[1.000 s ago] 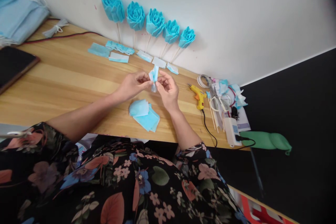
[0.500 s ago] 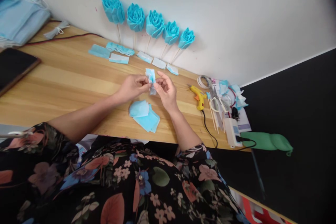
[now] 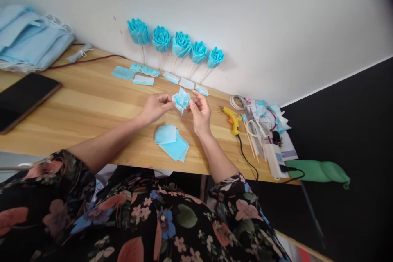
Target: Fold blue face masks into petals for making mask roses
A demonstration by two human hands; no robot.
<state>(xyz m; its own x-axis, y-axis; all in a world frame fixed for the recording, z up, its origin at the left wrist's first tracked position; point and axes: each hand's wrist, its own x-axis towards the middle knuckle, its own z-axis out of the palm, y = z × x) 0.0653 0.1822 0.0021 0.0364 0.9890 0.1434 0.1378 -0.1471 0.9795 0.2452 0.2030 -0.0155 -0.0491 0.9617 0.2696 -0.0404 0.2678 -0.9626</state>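
Fingers (image 3: 166, 99) of the left hand (image 3: 155, 107) and of the right hand (image 3: 200, 110) pinched a small crumpled blue-and-white fabric rosette (image 3: 181, 100) from either side, held just above the pale wooden bench (image 3: 92, 106). Folded blue fabric squares (image 3: 171, 141) lay beneath, near the bench edge. Five finished blue fabric roses on sticks (image 3: 181, 45) leaned on the wall behind. Step judged: shaping petals. Next move likely calls for fixing the folds; yellow glue gun (image 3: 232, 114) lay to the right.
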